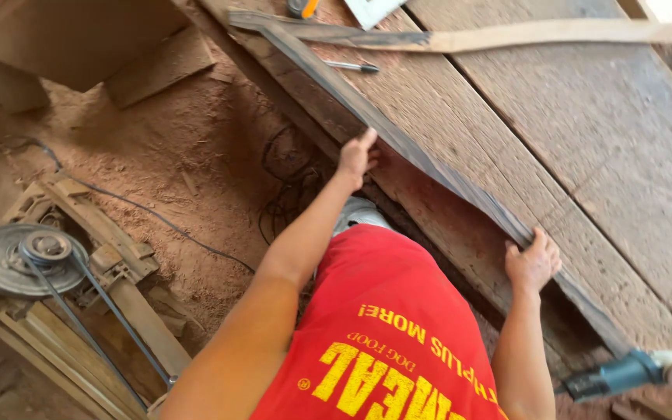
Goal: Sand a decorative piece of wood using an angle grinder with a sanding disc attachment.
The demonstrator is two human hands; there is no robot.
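A long, thin, dark wooden strip point(421, 159) lies diagonally on the big plank workbench point(585, 132), running from the far left down toward the near right. My left hand point(357, 156) grips the strip's edge near its middle. My right hand point(533, 260) holds the same strip lower down, fingers curled over its edge. My red shirt point(386, 334) fills the bottom centre.
A pale wooden slat point(554, 33) and a pen point(351, 67) lie at the bench's far end. A teal angle grinder point(631, 375) rests at the near right. On the sawdust floor sit a belt-driven pulley machine point(29, 253), black cables point(285, 179) and wood offcuts point(157, 66).
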